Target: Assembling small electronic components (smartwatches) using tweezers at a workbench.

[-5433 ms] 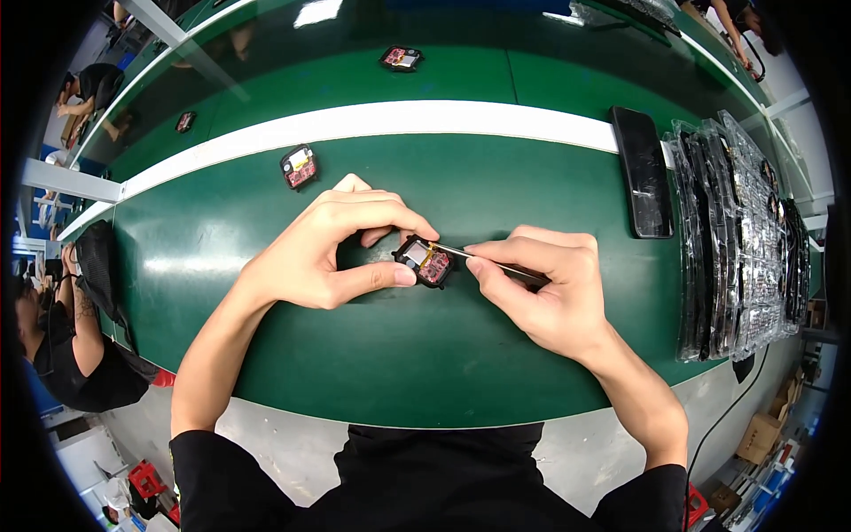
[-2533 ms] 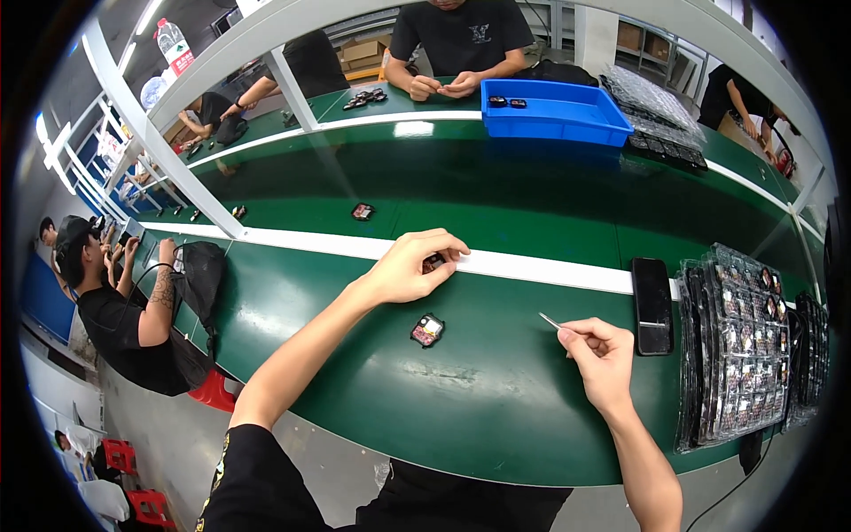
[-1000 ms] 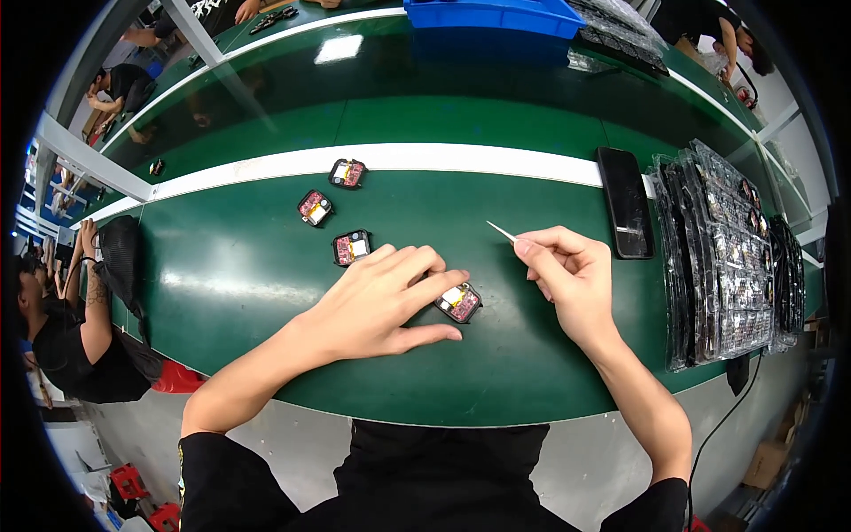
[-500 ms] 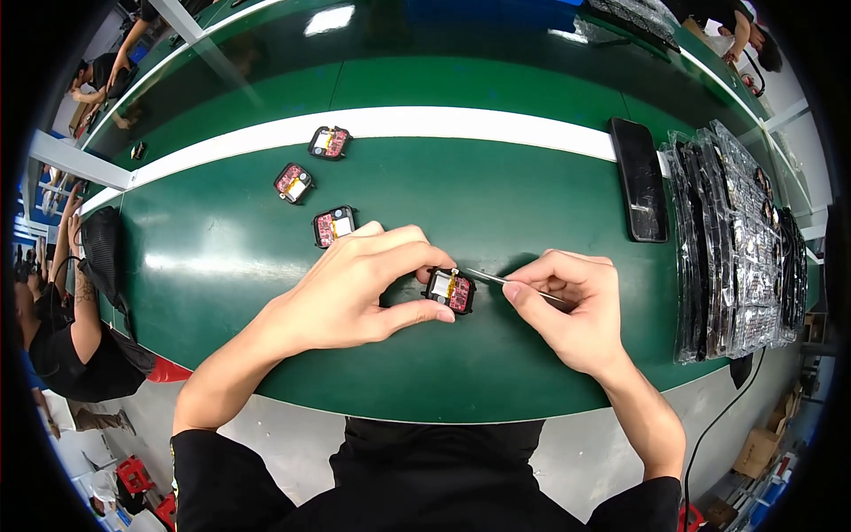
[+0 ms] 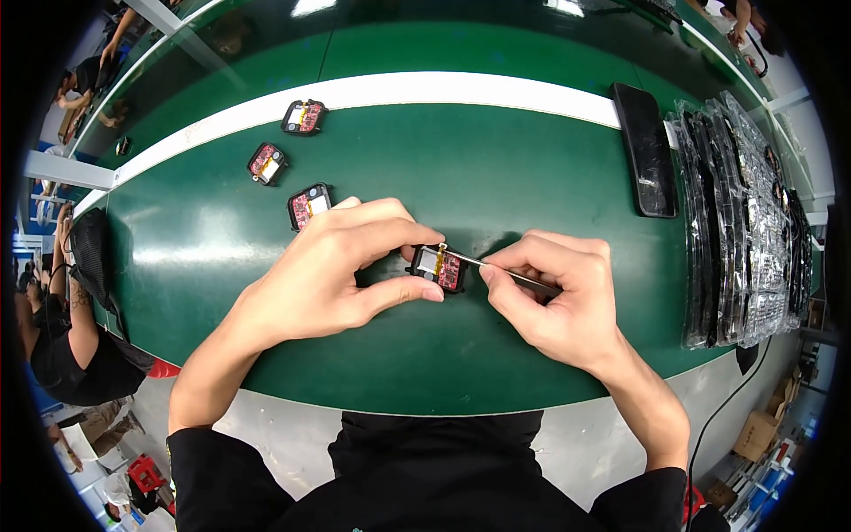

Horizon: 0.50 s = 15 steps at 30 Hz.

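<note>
My left hand (image 5: 355, 257) grips a small open watch case (image 5: 450, 272) between thumb and forefinger, low over the green table. Inside the case show a red circuit board, a silvery-white block and a yellow strip. A pair of thin metal tweezers (image 5: 534, 285) is pinched in my right hand (image 5: 567, 297). Their tip reaches the upper edge of the case, beside my left forefinger; whether it grips anything is too small to tell. Beyond my left hand lie three similar open cases, the closest one (image 5: 308, 206) partly covered by my fingers.
A black phone-like slab (image 5: 647, 151) lies at the right, touching the white strip (image 5: 399, 89) along the table's back. Beside it stand several plastic-wrapped black trays (image 5: 736, 222). A black mesh bag (image 5: 96, 257) hangs by the left edge. Other people work at far left and far right.
The tweezer tip has moved left onto the upper edge of the watch case, where it was apart before. The whole view has shifted slightly, with table things appearing higher.
</note>
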{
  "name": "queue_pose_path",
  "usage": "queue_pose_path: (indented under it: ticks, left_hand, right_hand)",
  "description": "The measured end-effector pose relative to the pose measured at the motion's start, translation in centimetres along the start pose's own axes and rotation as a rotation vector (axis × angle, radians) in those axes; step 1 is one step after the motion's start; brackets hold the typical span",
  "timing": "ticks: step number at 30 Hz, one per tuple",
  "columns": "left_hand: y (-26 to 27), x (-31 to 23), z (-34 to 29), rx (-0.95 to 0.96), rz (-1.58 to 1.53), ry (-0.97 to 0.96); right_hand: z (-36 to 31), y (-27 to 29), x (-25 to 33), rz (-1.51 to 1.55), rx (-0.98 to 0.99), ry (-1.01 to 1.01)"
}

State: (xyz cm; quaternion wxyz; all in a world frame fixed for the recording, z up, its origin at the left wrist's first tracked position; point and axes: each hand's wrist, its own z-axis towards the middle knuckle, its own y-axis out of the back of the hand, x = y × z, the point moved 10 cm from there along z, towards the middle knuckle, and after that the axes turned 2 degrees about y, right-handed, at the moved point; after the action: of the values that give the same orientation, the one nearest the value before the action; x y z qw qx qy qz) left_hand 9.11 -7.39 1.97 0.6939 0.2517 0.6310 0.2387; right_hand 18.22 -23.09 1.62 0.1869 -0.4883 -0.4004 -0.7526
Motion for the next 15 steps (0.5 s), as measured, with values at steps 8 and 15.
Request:
queue_pose_path:
  ticks: [8, 15]
  left_hand:
    - [0.3, -0.2, 0.1, -0.023, 0.06, 0.005]
    - [0.3, -0.2, 0.1, -0.033, 0.054, -0.005]
  right_hand:
    - [-0.3, 0.4, 0.7, -0.06, -0.029, 0.083]
    - [-1.4, -0.1, 3.4, -0.343, -0.133, 0.41]
